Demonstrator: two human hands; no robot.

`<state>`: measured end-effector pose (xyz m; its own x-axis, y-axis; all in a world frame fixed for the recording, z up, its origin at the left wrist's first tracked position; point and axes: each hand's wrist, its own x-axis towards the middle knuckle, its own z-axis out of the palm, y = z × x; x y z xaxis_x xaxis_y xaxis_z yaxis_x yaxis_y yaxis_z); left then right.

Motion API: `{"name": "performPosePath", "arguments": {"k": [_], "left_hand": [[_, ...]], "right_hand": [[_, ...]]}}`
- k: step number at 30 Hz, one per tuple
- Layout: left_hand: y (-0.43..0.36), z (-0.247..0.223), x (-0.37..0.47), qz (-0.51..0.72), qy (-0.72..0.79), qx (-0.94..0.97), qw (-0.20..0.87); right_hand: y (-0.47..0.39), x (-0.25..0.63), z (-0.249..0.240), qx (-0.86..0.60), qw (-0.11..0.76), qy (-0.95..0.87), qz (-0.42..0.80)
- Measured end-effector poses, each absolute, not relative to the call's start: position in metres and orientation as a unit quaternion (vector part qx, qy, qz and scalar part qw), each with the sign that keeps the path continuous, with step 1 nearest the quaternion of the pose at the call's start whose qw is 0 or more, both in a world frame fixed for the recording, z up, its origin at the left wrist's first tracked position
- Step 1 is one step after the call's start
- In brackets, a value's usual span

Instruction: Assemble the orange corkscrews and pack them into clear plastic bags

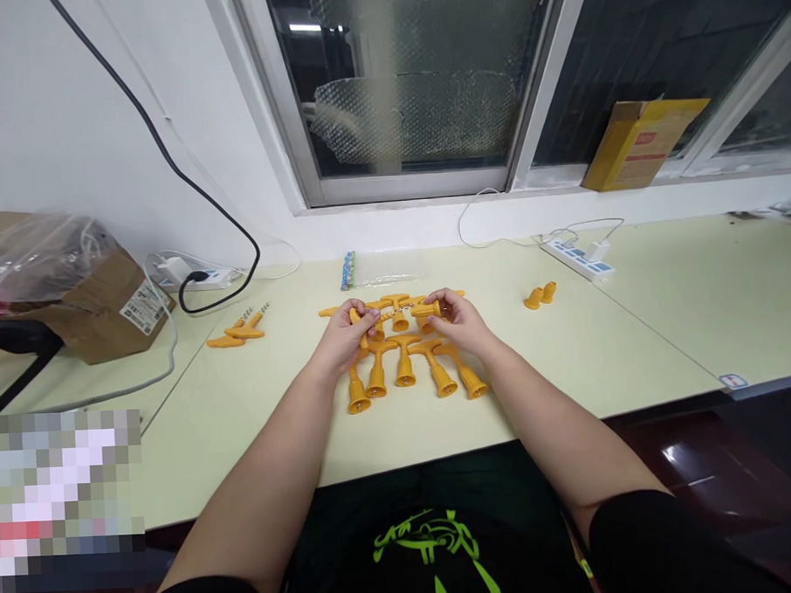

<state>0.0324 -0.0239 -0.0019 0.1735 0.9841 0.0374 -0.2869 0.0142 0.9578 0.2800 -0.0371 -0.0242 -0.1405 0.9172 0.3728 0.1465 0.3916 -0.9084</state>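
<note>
My left hand [340,338] is closed around the yellow T-handle of a corkscrew [355,319], its metal spiral pointing right. In my right hand [464,321] is a yellow bell-shaped sleeve [426,310], held sideways between the fingers. The spiral's tip and the sleeve face each other; whether they touch I cannot tell. Below the hands lies a row of several yellow corkscrews fitted with sleeves [405,366], bells toward me. Another row [396,302] sits behind, partly hidden by my hands. Two corkscrews with bare spirals [245,331] lie at left. Two loose sleeves [533,298] stand at right.
A clear plastic bag [387,268] lies by the wall on the pale table [258,442]. Power strips [577,259] with cables sit along the back. An open cardboard box [108,309] stands left, a black cable [159,136] hangs down, and a yellow carton [644,146] leans on the window.
</note>
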Motion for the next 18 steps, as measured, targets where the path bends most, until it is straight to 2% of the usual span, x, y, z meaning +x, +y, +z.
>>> {"name": "performPosePath", "arguments": {"k": [5,9,18], "left_hand": [[-0.024,0.0,0.029,0.514,0.375,0.477,0.606],[-0.026,0.0,0.031,0.503,0.379,0.487,0.605],[-0.03,-0.007,0.041,0.466,0.392,0.41,0.678]], "right_hand": [[-0.035,0.286,-0.02,-0.39,0.534,-0.632,0.403],[-0.04,0.279,-0.02,-0.381,0.513,-0.651,0.411],[-0.047,0.27,-0.024,-0.338,0.491,-0.736,0.322]]}}
